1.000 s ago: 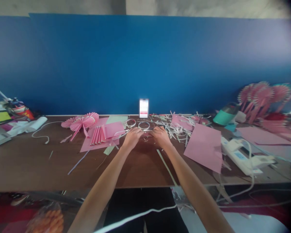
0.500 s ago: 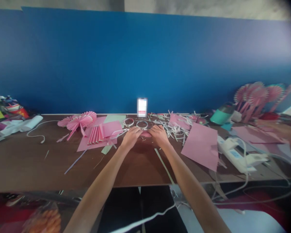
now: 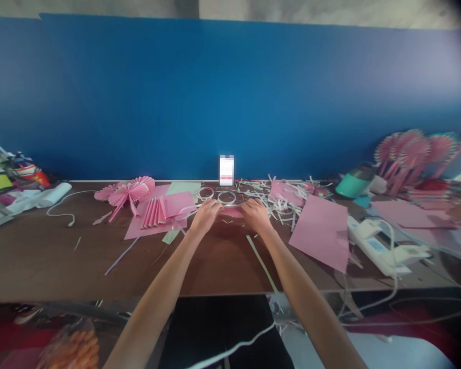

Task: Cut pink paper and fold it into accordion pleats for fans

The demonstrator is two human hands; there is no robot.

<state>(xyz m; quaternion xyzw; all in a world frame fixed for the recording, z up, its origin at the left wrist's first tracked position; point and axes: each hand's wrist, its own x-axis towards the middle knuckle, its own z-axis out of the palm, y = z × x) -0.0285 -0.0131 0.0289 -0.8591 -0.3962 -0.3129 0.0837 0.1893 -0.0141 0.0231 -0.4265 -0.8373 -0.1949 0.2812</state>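
Observation:
My left hand (image 3: 208,214) and my right hand (image 3: 255,214) are closed on the two ends of a small pink paper piece (image 3: 231,211), held above the brown table. Just beyond it lie two rolls of tape (image 3: 226,197). Left of my left hand, a pleated pink paper (image 3: 152,213) rests on flat pink sheets. Farther left are pink paper fans (image 3: 127,195). A large pink sheet (image 3: 320,230) lies right of my right hand, beside a heap of white paper strips (image 3: 282,207).
A lit phone (image 3: 226,170) stands against the blue partition (image 3: 215,92). On the right are a teal container (image 3: 354,182), a white power strip (image 3: 380,251) with cables, pink rosettes (image 3: 411,151) and a blurred hand of another person. A white cable (image 3: 71,220) lies on the left.
My hands have moved slightly apart, showing more of the pink piece between them. The other person's arm at the right has drawn back. The view has shifted slightly.

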